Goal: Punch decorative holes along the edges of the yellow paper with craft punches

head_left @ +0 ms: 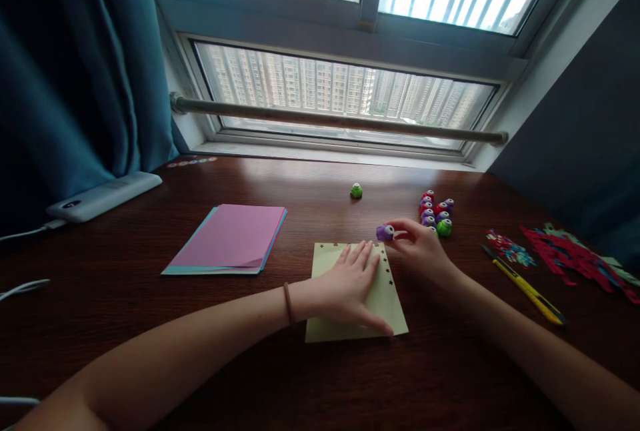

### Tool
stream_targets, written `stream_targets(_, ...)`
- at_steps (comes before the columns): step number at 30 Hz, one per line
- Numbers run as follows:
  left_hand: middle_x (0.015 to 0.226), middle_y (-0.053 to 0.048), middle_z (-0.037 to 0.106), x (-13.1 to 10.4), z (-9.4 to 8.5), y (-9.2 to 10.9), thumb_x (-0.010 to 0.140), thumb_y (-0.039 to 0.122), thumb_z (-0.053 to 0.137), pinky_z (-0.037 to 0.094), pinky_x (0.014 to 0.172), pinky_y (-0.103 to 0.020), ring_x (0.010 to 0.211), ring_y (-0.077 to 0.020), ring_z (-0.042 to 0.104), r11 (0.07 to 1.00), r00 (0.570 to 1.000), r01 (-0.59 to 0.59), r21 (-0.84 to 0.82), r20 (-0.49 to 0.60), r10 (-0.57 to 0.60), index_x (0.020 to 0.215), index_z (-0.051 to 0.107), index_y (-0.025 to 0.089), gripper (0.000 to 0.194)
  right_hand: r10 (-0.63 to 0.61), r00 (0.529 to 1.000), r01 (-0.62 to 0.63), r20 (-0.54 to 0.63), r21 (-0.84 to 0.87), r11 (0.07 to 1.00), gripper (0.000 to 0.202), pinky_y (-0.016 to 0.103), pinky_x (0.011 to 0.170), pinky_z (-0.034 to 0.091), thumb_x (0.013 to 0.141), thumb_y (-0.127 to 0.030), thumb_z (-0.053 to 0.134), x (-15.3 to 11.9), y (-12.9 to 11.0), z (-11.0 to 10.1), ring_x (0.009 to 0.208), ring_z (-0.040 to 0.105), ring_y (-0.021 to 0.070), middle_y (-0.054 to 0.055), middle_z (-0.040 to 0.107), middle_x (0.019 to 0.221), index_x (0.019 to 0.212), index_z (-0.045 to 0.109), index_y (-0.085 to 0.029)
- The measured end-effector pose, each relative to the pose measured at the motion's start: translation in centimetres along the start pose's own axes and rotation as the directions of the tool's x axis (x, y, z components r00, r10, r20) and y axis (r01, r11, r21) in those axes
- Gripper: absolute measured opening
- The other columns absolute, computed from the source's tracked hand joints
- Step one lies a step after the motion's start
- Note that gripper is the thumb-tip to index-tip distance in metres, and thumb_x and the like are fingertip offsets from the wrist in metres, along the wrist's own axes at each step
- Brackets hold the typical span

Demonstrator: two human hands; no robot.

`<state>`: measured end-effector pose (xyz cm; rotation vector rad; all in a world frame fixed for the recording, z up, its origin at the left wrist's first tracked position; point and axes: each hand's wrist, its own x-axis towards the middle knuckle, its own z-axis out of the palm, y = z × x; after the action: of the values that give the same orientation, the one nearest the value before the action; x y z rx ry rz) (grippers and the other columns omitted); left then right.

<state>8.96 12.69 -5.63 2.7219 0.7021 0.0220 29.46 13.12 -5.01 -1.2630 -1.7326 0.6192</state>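
Both hands on the work — left hand (350,284) flat, fingers spread, pressing yellow paper (380,307). Right hand (417,247) just beyond it, pinching purple punch (385,232) at the paper's far corner — more punches (436,212) beyond.

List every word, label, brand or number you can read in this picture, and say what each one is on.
No text can be read anywhere.
White power bank: a dark mark at one end, too small and blurred to read.
Small stickers at the desk's back edge: too small to read.
Yellow utility knife: no legible marking.
Purple punch in the right hand: no lettering visible.
Yellow paper under the left hand: only punched star holes.
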Motion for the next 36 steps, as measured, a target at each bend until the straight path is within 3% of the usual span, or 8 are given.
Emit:
stream_targets(4,0.146,-0.020,-0.008,0.3,-0.1,0.2,0.067,0.086,0.037,0.005,0.109,-0.049,0.134,-0.0342,-0.011,0.998,0.999,0.035,0.045,0.027,-0.036,0.143,0.003,0.006,0.116,0.058,0.997,-0.061,0.052,0.060,0.996,0.023,0.030,0.079,0.051,0.079,-0.027,0.063,-5.2,-1.5,-1.8,0.087,0.061,0.0175,0.006,0.063,0.099,0.100,0.061,-0.018)
stream_targets(7,0.145,-0.020,-0.008,0.5,0.1,0.4,0.069,0.084,0.037,0.004,0.109,-0.049,0.134,-0.0338,-0.012,0.996,0.998,0.052,0.075,0.039,-0.055,0.143,0.004,0.006,0.113,0.121,0.984,-0.130,0.129,0.069,0.989,0.024,0.030,0.078,0.051,0.077,-0.027,0.065,-6.6,-1.8,-2.6,0.086,0.061,0.0175,0.005,0.062,0.098,0.099,0.061,-0.017)
stream_targets(13,0.146,-0.020,-0.008,0.6,0.4,0.4,0.073,0.082,0.034,0.005,0.109,-0.049,0.134,-0.0343,-0.011,0.992,0.997,0.058,0.112,0.036,-0.063,0.143,0.003,0.007,0.108,0.222,0.957,-0.215,0.188,-0.053,0.975,0.020,0.028,0.077,0.050,0.074,-0.016,0.063,-6.6,-2.2,-3.1,0.083,0.061,0.0165,0.003,0.065,0.091,0.094,0.064,-0.015)
stream_targets(18,0.145,-0.020,-0.008,0.6,0.3,0.5,0.072,0.083,0.033,0.004,0.109,-0.048,0.134,-0.0330,-0.011,0.990,0.997,0.066,0.125,0.039,-0.072,0.143,0.003,0.006,0.108,0.309,0.931,-0.301,0.196,-0.070,0.951,0.022,0.025,0.073,0.050,0.072,-0.019,0.065,-7.0,-3.0,-3.1,0.080,0.063,0.0159,0.002,0.067,0.089,0.094,0.064,-0.015)
stream_targets(29,0.145,-0.021,-0.008,0.5,0.3,0.7,0.072,0.081,0.039,0.004,0.109,-0.047,0.134,-0.0321,-0.011,0.987,0.996,0.073,0.146,0.032,-0.078,0.143,0.005,0.004,0.110,0.302,0.946,-0.287,0.117,-0.128,0.949,0.027,0.028,0.070,0.049,0.075,-0.033,0.067,-7.2,-1.9,-2.6,0.081,0.062,0.0171,0.002,0.067,0.091,0.097,0.066,-0.018)
stream_targets(36,0.145,-0.022,-0.008,0.6,0.3,0.8,0.071,0.080,0.040,0.004,0.109,-0.048,0.134,-0.0325,-0.010,0.986,0.996,0.082,0.145,0.025,-0.087,0.143,0.005,0.004,0.110,0.246,0.958,-0.225,0.148,-0.145,0.963,0.024,0.025,0.065,0.047,0.072,-0.025,0.070,-7.2,-2.4,-2.5,0.075,0.059,0.0140,0.001,0.065,0.088,0.095,0.065,-0.017)
